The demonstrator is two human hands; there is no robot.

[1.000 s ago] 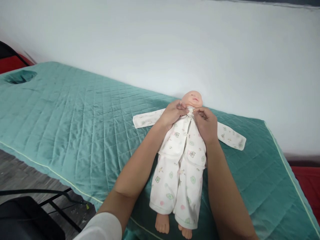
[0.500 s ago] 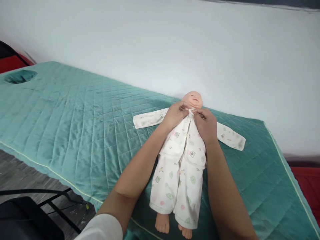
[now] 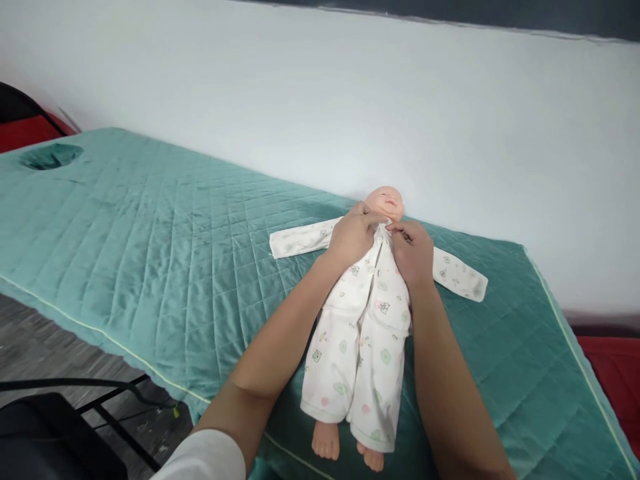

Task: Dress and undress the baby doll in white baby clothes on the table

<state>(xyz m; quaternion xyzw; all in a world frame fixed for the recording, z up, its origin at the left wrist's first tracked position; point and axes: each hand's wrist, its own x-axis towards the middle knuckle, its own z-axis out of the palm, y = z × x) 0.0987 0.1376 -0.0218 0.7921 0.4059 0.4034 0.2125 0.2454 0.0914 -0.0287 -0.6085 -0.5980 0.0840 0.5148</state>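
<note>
A baby doll (image 3: 386, 201) lies on its back on the green quilted cover, its head by the wall and its bare feet toward me. It wears a white printed baby shirt (image 3: 393, 293) with long sleeves spread to both sides, and matching pants (image 3: 327, 373). At the neck, my left hand (image 3: 356, 235) pinches the left edge of the shirt's collar. Opposite it, my right hand (image 3: 413, 250) has its fingers closed on the collar's other edge. Below my hands the shirt front parts in a narrow gap, with a small fastener partway down.
The green quilted cover (image 3: 175, 220) spreads over a bed with a hole (image 3: 53, 156) at its far left end. A white wall (image 3: 300, 93) runs along the back. A black chair-like object (image 3: 55, 433) stands at lower left. Something red (image 3: 610, 373) is at right.
My left hand has shifted slightly at the collar, its fingers now over the neck edge. My right hand stays nearly in place. The camera view has tilted up a little.
</note>
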